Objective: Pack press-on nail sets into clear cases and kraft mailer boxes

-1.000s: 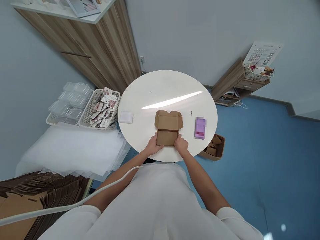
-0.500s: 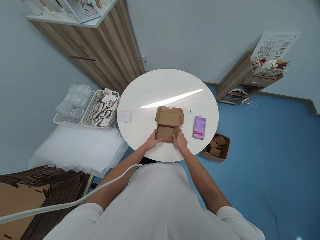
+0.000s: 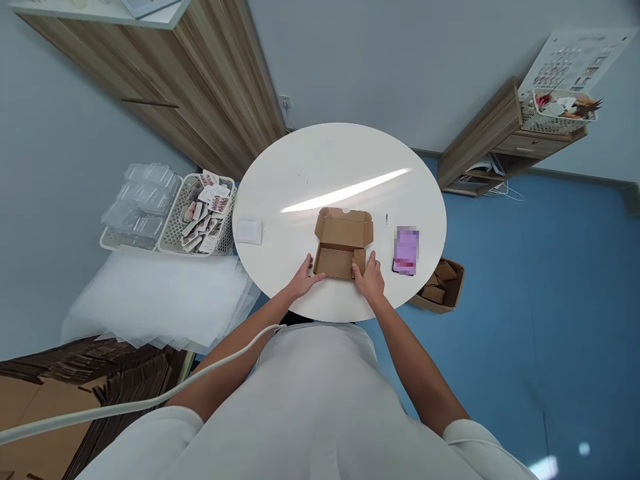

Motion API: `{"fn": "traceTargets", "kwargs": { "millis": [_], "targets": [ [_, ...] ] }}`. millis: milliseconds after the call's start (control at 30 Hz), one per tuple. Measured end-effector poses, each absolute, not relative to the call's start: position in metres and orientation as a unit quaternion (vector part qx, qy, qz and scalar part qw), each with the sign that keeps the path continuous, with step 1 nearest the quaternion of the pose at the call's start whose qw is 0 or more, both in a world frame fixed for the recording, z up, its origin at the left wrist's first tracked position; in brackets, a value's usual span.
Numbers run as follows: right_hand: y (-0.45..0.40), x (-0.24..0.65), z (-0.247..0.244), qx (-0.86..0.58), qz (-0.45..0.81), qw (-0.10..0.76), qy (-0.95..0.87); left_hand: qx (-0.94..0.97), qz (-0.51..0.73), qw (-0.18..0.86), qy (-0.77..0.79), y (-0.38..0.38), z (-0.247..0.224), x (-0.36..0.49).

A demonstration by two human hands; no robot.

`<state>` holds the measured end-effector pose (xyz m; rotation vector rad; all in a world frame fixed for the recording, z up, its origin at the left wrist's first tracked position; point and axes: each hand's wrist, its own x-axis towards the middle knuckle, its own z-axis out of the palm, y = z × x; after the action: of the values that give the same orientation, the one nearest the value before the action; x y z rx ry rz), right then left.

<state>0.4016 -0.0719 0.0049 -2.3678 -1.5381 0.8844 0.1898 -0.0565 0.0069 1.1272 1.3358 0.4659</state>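
Note:
A small brown cardboard box [image 3: 336, 261] stands on the white round table [image 3: 320, 157], its lid [image 3: 344, 231] folded back away from me. Around its near left corner is my left hand [image 3: 302, 280], thumb along the front edge and fingers beside the left wall. At the right end, my right hand [image 3: 371, 280] has its thumb over a small cardboard flap [image 3: 359, 259] and its fingers outside the right wall. Both hands hold the box between them. The undersides of the fingers are partly hidden. Inside the box I see only bare cardboard.
A flat white packet [image 3: 249, 232] lies at the table's left, a blurred purple item [image 3: 406, 250] at its right. Left of the table are a basket of cards [image 3: 173, 230], clear plastic boxes [image 3: 143, 200] and translucent sheets [image 3: 150, 293]. A carton [image 3: 453, 293] sits on the floor.
The view has shifted slightly. My right fingers have spread outward from the box's right wall, with the thumb still at the flap. The left hand stays at the near left corner.

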Motion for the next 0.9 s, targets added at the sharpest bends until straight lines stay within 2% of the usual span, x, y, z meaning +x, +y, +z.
{"fn": "traceTargets", "kwargs": {
  "millis": [167, 300, 367, 433, 600, 700, 900],
  "targets": [
    [-0.075, 0.388, 0.023, -0.806, 0.184, 0.160, -0.540, 0.509, 0.218, 0.589, 0.589, -0.055, 0.005, 0.155],
    [-0.065, 0.344, 0.056, -0.778, 0.108, 0.213, -0.581, 0.530, 0.278, 0.428, 0.677, -0.038, 0.009, 0.097],
    [-0.050, 0.308, 0.067, -0.717, 0.161, 0.233, -0.637, 0.533, 0.289, 0.338, 0.720, -0.020, 0.010, 0.063],
    [-0.030, 0.265, 0.069, -0.654, 0.272, 0.230, -0.668, 0.526, 0.282, 0.297, 0.745, 0.002, 0.008, 0.033],
    [0.024, 0.166, 0.037, -0.644, 0.564, 0.197, -0.479, 0.501, 0.225, 0.345, 0.761, 0.042, -0.005, 0.001],
    [0.041, 0.134, 0.014, -0.674, 0.591, 0.225, -0.382, 0.509, 0.205, 0.366, 0.752, 0.048, -0.013, 0.000],
    [0.044, 0.126, -0.009, -0.668, 0.566, 0.311, -0.370, 0.519, 0.236, 0.399, 0.718, 0.044, -0.021, -0.004]
  ]
}}
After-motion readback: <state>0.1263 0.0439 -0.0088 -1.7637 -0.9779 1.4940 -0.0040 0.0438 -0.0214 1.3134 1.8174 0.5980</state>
